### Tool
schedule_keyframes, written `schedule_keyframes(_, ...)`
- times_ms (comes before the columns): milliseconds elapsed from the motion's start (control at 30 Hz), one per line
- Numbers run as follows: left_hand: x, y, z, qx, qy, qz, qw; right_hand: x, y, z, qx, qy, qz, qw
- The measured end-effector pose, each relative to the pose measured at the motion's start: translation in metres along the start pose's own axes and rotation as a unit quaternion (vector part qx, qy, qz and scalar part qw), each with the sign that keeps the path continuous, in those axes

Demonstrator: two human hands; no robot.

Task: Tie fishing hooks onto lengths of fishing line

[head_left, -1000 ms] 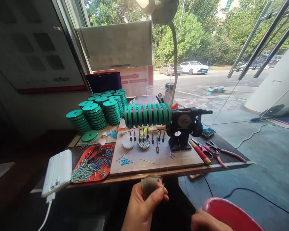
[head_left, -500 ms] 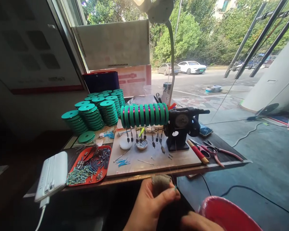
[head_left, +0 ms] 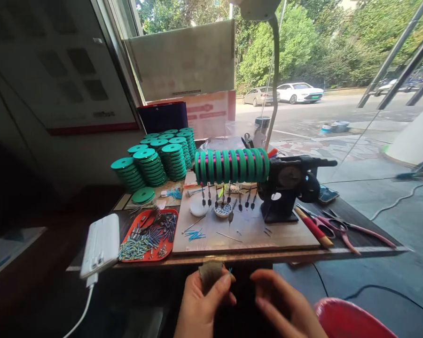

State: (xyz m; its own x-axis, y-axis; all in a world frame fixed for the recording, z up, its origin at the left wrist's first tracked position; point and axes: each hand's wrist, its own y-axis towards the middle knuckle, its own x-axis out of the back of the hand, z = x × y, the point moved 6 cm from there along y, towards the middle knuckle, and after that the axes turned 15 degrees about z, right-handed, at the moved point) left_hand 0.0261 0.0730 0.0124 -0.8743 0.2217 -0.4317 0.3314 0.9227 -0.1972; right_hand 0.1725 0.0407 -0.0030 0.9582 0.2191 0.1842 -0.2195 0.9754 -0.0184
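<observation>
My left hand (head_left: 206,303) is in front of the table edge, thumb and index finger pinched on a thin blue piece (head_left: 230,271). A grey-brown cloth wrap (head_left: 211,271) sits around its index finger. To the right, my right hand (head_left: 289,305) is apart from it, with thumb and fingers spread and nothing visible between them. Beyond both hands, a row of green spools (head_left: 232,165) is mounted sideways on a black winding device (head_left: 289,180). Small dark weights (head_left: 240,206) hang below the spools on the light board (head_left: 204,244).
A red tray (head_left: 167,251) of small metal and coloured tubes lies left, beside a white power bank (head_left: 100,246). Stacked green spools (head_left: 148,164) stand behind. Blue slivers (head_left: 196,234) and a bowl of beads (head_left: 223,210) lie on the board. Scissors (head_left: 333,227) lie right; a red bucket (head_left: 348,319) stands below.
The view has turned left, so the table appears farther right. My right hand has risen from the bottom edge and its fingers have spread. My left hand still pinches the blue piece.
</observation>
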Motion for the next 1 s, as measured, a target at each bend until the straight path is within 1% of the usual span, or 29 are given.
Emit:
schedule_keyframes(100, 0.002, 0.006, -0.002, -0.025, 0.038, -0.005, 0.999, 0.001, 0.017, 0.014, -0.015, 0.008, 0.01, 1.0)
schedule_keyframes(200, -0.001, 0.011, -0.004, -0.047, 0.129, -0.008, 0.991, 0.002, 0.025, 0.028, 0.004, -0.044, -0.013, 0.999)
schedule_keyframes(300, -0.009, 0.015, -0.006, -0.05, 0.202, 0.024, 0.978, 0.001, 0.025, 0.034, 0.025, -0.063, -0.019, 0.998)
schedule_keyframes(367, -0.013, 0.016, -0.007, -0.051, 0.223, 0.056, 0.972, 0.003, 0.024, 0.033, 0.026, -0.032, -0.018, 0.999)
schedule_keyframes(400, -0.015, 0.016, -0.008, -0.051, 0.222, 0.07, 0.971, 0.004, 0.023, 0.031, 0.02, -0.001, -0.016, 1.0)
schedule_keyframes(467, -0.017, 0.016, -0.011, -0.054, 0.202, 0.101, 0.973, 0.003, 0.024, 0.022, -0.008, 0.102, 0.003, 0.995)
schedule_keyframes(500, -0.019, 0.016, -0.012, -0.057, 0.188, 0.119, 0.973, 0.001, 0.025, 0.017, -0.023, 0.17, 0.021, 0.985)
schedule_keyframes(567, -0.023, 0.014, -0.015, -0.07, 0.165, 0.151, 0.972, -0.005, 0.029, 0.01, -0.037, 0.309, 0.059, 0.948)
schedule_keyframes(633, -0.026, 0.013, -0.016, -0.086, 0.144, 0.166, 0.972, -0.011, 0.034, 0.012, -0.016, 0.413, 0.092, 0.906)
schedule_keyframes(667, -0.026, 0.013, -0.015, -0.091, 0.122, 0.165, 0.974, -0.013, 0.036, 0.016, 0.001, 0.446, 0.103, 0.889)
schedule_keyframes(733, -0.026, 0.014, -0.009, -0.087, 0.043, 0.157, 0.983, -0.016, 0.039, 0.022, 0.028, 0.48, 0.116, 0.869)
schedule_keyframes(800, -0.026, 0.016, 0.001, -0.065, -0.064, 0.144, 0.985, -0.019, 0.04, 0.026, 0.036, 0.478, 0.118, 0.869)
schedule_keyframes(867, -0.026, 0.018, 0.014, -0.028, -0.158, 0.126, 0.979, -0.018, 0.039, 0.025, 0.035, 0.452, 0.101, 0.885)
schedule_keyframes(933, -0.026, 0.019, 0.026, 0.018, -0.214, 0.104, 0.971, -0.013, 0.037, 0.021, 0.033, 0.417, 0.072, 0.905)
schedule_keyframes(1000, -0.028, 0.018, 0.034, 0.061, -0.238, 0.094, 0.965, -0.006, 0.034, 0.018, 0.036, 0.397, 0.043, 0.916)
